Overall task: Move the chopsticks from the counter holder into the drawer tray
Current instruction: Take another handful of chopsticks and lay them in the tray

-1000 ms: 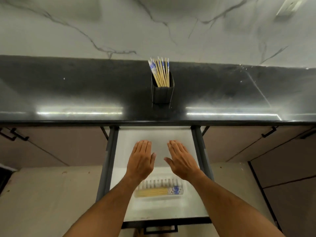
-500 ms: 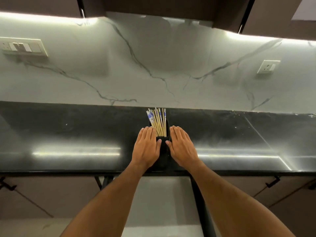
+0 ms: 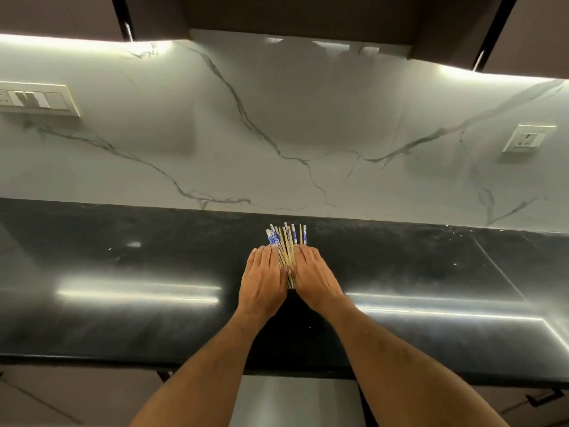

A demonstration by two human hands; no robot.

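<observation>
Bamboo chopsticks with blue-and-white patterned tops (image 3: pixel 285 245) stand fanned in a dark holder that the hands almost wholly hide, set mid-depth on the glossy black stone worktop (image 3: pixel 123 272), well back from its front edge. The left hand (image 3: pixel 264 280) and right hand (image 3: pixel 317 277) press in on the bundle from either side, fingers extended and flat, palms facing each other; whether they have a firm grip cannot be told. This cupping likely serves to gather the loose sticks so they lift as one. Below the worktop's front edge, a pale strip of the open drawer (image 3: pixel 295 399) shows between the forearms.
</observation>
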